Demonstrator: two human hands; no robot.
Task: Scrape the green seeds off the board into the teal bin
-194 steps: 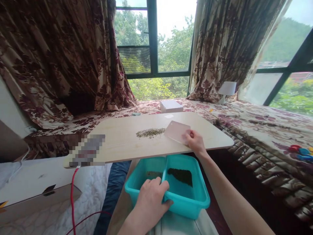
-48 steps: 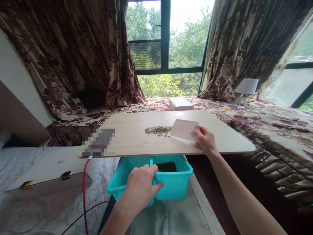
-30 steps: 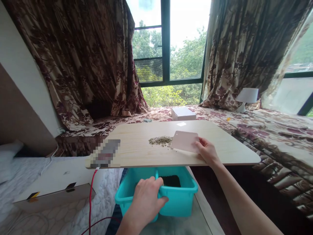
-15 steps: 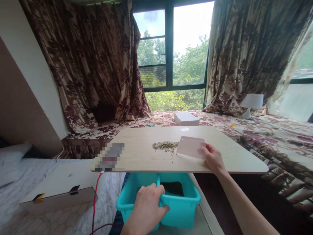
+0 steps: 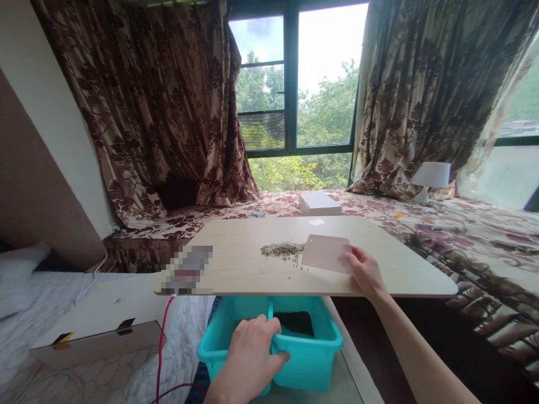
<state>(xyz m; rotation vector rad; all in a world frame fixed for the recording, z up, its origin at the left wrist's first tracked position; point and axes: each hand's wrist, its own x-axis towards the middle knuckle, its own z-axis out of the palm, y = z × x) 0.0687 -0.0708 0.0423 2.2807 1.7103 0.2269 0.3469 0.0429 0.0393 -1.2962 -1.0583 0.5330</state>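
Note:
My right hand [image 5: 364, 272] pinches a flat, pale pink translucent scraper [image 5: 325, 253] by its right edge. The scraper's left edge meets the right end of a pile of small green beans or seeds [image 5: 281, 250] on the light wooden tabletop [image 5: 236, 275]. A few loose ones lie just in front of the pile. Below the table's near edge, my left hand [image 5: 254, 347] grips the front rim of a teal two-compartment bin [image 5: 305, 359] at its divider. Dark green grains [image 5: 295, 322] lie in the bin's right compartment; my hand partly hides the left one.
On the table's left lies a pixelated flat object [image 5: 187, 269] with a red cable [image 5: 161, 342]. A white box [image 5: 320, 204] and a lamp [image 5: 430, 178] stand on the floral-covered ledge behind. A larger carton [image 5: 101, 325] rests on the bed at left.
The camera view has shifted. Several beans have come away from the pile towards the table's near edge, beside the scraper. Both hands keep their holds, and the bin sits further left under the table edge.

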